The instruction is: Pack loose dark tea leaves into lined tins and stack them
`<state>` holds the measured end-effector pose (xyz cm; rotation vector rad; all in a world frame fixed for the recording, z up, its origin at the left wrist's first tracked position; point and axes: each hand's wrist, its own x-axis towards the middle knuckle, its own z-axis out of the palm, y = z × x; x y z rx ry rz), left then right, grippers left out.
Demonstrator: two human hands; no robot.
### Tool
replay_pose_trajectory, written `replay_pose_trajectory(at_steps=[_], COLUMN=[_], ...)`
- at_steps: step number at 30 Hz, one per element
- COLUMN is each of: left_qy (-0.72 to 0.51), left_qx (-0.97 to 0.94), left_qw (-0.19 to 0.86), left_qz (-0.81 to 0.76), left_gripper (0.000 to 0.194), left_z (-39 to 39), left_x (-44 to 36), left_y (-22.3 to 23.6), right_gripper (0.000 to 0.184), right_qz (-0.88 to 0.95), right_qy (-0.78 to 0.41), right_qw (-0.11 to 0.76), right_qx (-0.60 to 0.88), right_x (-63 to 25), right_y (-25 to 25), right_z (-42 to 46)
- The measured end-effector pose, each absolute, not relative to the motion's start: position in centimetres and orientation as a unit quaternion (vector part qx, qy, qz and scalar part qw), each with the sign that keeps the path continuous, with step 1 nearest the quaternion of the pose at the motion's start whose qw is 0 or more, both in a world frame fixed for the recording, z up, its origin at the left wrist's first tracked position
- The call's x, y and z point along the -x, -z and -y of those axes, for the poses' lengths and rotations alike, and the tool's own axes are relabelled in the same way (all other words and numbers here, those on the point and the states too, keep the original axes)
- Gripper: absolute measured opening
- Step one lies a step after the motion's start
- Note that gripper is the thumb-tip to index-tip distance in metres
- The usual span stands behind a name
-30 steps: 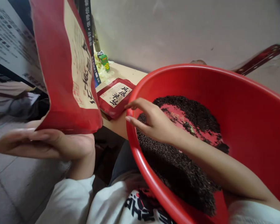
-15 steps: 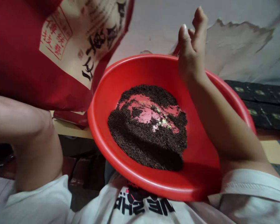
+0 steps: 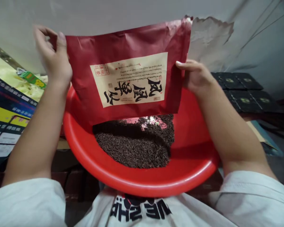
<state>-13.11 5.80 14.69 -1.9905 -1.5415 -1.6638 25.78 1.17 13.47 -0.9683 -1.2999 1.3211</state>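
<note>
A dark red packaging bag [image 3: 130, 44] with a cream label and black Chinese characters is held sideways over the red basin [image 3: 142, 187]. My left hand [image 3: 54, 55] grips its left edge, thumb toward me. On the other side, my right hand [image 3: 195, 74] pinches the bag's right edge between thumb and fingers. Loose dark dried leaves that look like tea [image 3: 134, 146] lie in the basin below, with a bare shiny patch of the bottom showing among them. The bag hides the basin's far side. Whether anything is inside the bag, I cannot tell.
Several black square packs [image 3: 246, 91] lie in rows at the right. A printed box [image 3: 9, 116] in blue, yellow and white stands at the left, with a small green packet [image 3: 32, 78] behind it. A grey wall with peeling paint [image 3: 210, 37] rises behind.
The red bag has come from the upper left to the middle, over the basin. My right hand was raised empty and now grips its right edge; my left hand has come into view.
</note>
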Motion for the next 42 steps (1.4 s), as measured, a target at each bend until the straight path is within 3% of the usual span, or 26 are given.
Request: replay_pose_trajectory(at_steps=[3, 4, 6, 7, 9, 10, 14, 17, 21, 28, 34, 39, 42], left_qy=[0.478, 0.464, 0.469, 0.469, 0.437, 0.412, 0.402, 0.416, 0.391, 0.348, 0.338, 0.241, 0.246], left_qx=[0.575, 0.553, 0.588, 0.633, 0.732, 0.772, 0.797, 0.770, 0.766, 0.758, 0.767, 0.835, 0.809], left_qw=[-0.032, -0.015, 0.019, 0.009, -0.074, -0.127, -0.242, -0.286, -0.341, -0.411, -0.376, -0.191, -0.150], left_qz=[0.663, 0.692, 0.659, 0.616, 0.518, 0.466, 0.381, 0.389, 0.379, 0.367, 0.395, 0.456, 0.512], left_gripper=[0.025, 0.045, 0.062, 0.060, 0.038, 0.036, 0.068, 0.060, 0.041, 0.048, 0.048, 0.022, 0.037], left_z=[-5.2, -4.6, -3.0, -2.1, -0.4, 0.5, 3.0, 3.6, 3.6, 3.2, 1.7, 1.4, 1.1], left_x=[9.8, 8.3, 5.2, 3.7, 0.7, -0.5, -3.7, -3.9, -3.2, -3.2, -2.5, -1.7, -1.2], left_y=[-14.3, -14.3, -14.1, -13.8, -12.9, -12.3, -9.2, -7.2, -6.2, -5.9, -5.6, -5.3, -5.6], right_gripper=[0.006, 0.005, 0.011, 0.013, 0.008, 0.006, 0.020, 0.019, 0.023, 0.024, 0.006, 0.007, 0.004], right_qz=[0.537, 0.541, 0.554, 0.561, 0.568, 0.574, 0.624, 0.626, 0.613, 0.669, 0.762, 0.854, 0.861], right_qy=[-0.404, -0.363, -0.301, -0.280, -0.248, -0.240, -0.338, -0.417, -0.448, -0.472, -0.366, -0.192, -0.080], right_qw=[0.599, 0.628, 0.669, 0.683, 0.696, 0.693, 0.564, 0.496, 0.491, 0.420, 0.345, 0.242, 0.222], right_qx=[0.434, 0.425, 0.392, 0.374, 0.362, 0.364, 0.422, 0.434, 0.427, 0.391, 0.407, 0.419, 0.451], right_x=[-26.7, -26.6, -25.7, -24.9, -22.7, -21.5, -18.0, -17.3, -17.8, -19.0, -19.5, -19.2, -19.6], right_y=[-15.0, -15.4, -15.6, -15.5, -14.8, -14.3, -12.0, -10.3, -8.9, -8.8, -8.9, -9.2, -9.3], right_z=[-1.3, -1.0, 0.2, 0.9, 2.5, 3.3, 5.0, 4.9, 3.6, 1.6, 1.3, 2.4, 2.4])
